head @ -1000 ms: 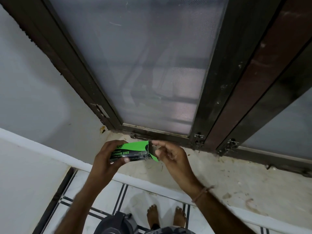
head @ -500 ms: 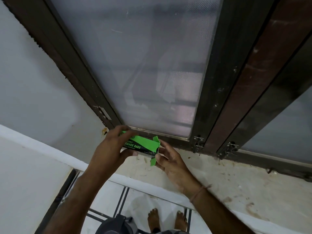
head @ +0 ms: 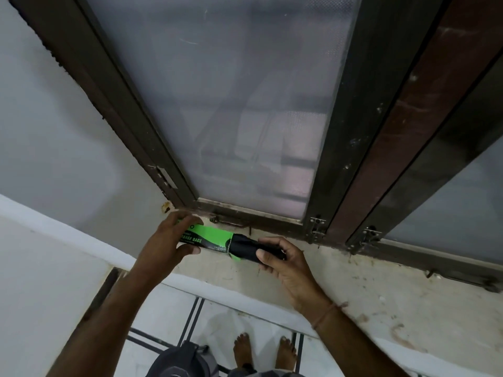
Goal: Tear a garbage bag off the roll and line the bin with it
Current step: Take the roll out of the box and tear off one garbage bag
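Observation:
A green and black garbage bag box (head: 208, 237) is held over the stone window sill, gripped at its left end by my left hand (head: 166, 247). A black roll of garbage bags (head: 243, 247) sticks halfway out of the box's open right end. My right hand (head: 283, 261) is closed around the roll's right part. A dark grey bin (head: 178, 361) with a lid shows at the bottom edge, down on the floor in front of my feet; only its top is visible.
A frosted window with a dark brown frame (head: 330, 148) fills the top. The stained stone sill (head: 367, 292) runs below it with metal latches (head: 317, 227). White tiled floor (head: 217, 325) and my bare feet (head: 262, 351) lie underneath. A white wall (head: 49, 131) is left.
The box's end flap has been opened and my right hand has drawn the black roll partway out to the right. The box sits a little lower over the sill than before.

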